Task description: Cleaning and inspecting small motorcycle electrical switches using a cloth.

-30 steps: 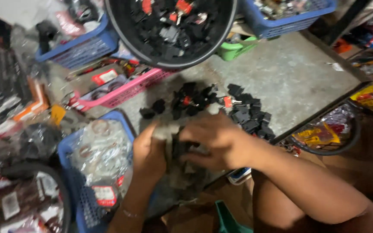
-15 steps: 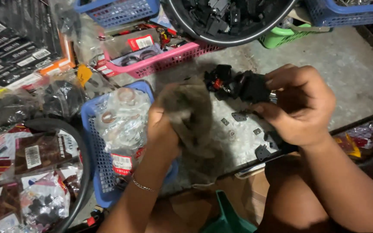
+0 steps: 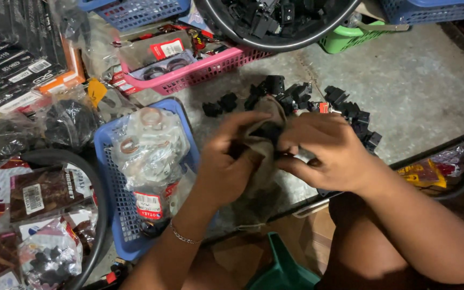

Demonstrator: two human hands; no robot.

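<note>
My left hand (image 3: 226,161) grips a dirty grey-brown cloth (image 3: 261,166) over the grey floor. My right hand (image 3: 326,153) presses a small black plastic part (image 3: 270,132) into the same cloth, fingers curled around both. Just beyond my hands lies a loose pile of small black plastic parts (image 3: 302,99), some with red spots. A thin bracelet sits on my left wrist.
A blue basket (image 3: 115,204) of bagged rings sits left of my hands. A pink basket (image 3: 200,72) with packets lies behind it, and a big black round tub (image 3: 275,43) of black parts at the top. Green tub (image 3: 345,37), blue crates and bagged goods ring the area.
The view shifted. My right hand came down from holding a clump of black parts and now meets the left hand at the cloth; the pile shows again behind.
</note>
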